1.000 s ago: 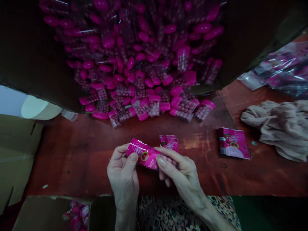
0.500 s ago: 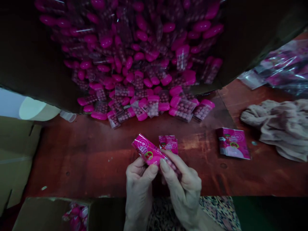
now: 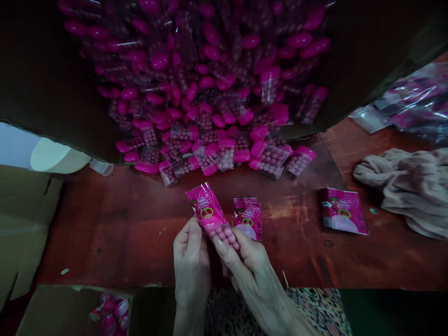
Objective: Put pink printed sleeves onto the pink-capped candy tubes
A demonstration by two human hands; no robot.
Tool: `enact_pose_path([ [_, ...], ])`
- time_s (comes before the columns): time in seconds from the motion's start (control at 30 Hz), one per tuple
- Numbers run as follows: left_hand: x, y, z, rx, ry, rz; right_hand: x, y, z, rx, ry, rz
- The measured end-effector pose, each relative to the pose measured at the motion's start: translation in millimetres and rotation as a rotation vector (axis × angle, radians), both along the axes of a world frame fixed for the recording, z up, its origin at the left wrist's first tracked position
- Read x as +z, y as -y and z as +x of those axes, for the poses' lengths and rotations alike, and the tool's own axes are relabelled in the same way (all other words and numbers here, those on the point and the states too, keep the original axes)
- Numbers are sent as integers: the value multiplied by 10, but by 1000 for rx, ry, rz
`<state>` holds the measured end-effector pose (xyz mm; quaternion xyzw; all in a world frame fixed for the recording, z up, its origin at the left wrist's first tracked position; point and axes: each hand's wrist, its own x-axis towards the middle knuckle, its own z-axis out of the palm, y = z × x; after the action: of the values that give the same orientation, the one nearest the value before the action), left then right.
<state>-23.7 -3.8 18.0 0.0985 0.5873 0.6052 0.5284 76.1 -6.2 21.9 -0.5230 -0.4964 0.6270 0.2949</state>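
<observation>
A small clear candy box of pale pink balls is in my right hand, its lower end gripped between thumb and fingers. A bright pink printed sleeve covers its upper part and sticks out beyond it, tilted to the upper left. My left hand is closed at the left edge of the sleeve, thumb and fingertips pinched there. Just behind my right hand, a short stack of flat pink sleeves lies on the table. A thicker stack of the same sleeves lies farther right.
A large carton lies open towards me, spilling many pink-capped candy boxes onto the red-brown table. At right are a crumpled cloth and a plastic bag. A lower carton at front left holds pink wrapped pieces.
The sleeve and box have turned more upright, and the pink balls now show below the sleeve. My left hand has shifted left and down along the edge.
</observation>
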Motion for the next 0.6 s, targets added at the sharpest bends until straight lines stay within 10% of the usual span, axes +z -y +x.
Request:
enact_pose_path([
  [0.6,76,70,169,-136,215,-18,-88,-2,-32,-97,118,326],
])
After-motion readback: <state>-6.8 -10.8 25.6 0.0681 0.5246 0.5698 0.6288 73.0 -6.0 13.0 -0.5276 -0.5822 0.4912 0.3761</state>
